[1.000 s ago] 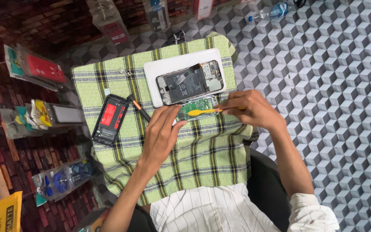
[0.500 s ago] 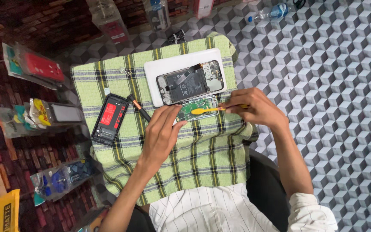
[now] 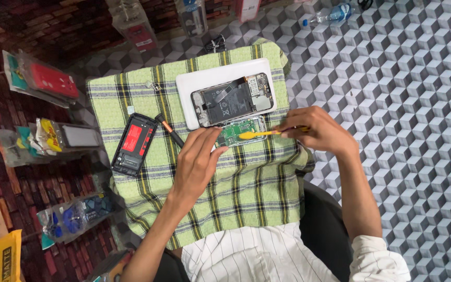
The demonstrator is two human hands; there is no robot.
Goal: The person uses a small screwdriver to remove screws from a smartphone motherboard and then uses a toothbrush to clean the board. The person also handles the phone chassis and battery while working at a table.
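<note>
A small green circuit board (image 3: 241,129) lies on a green checked cloth (image 3: 236,188), just below an opened phone (image 3: 232,99) that rests on a white slab (image 3: 185,91). My left hand (image 3: 197,162) presses its fingertips on the board's left end. A yellow brush (image 3: 259,134) is gripped in my right hand (image 3: 314,128), and its head lies on the board.
A black phone back with a red panel (image 3: 134,142) and a black-and-orange screwdriver (image 3: 169,130) lie left of my hands. Packaged phone accessories (image 3: 43,83) hang along the left. A water bottle (image 3: 327,14) lies on the patterned floor at top.
Both hands stay on the board. The brush head has shifted only slightly over it.
</note>
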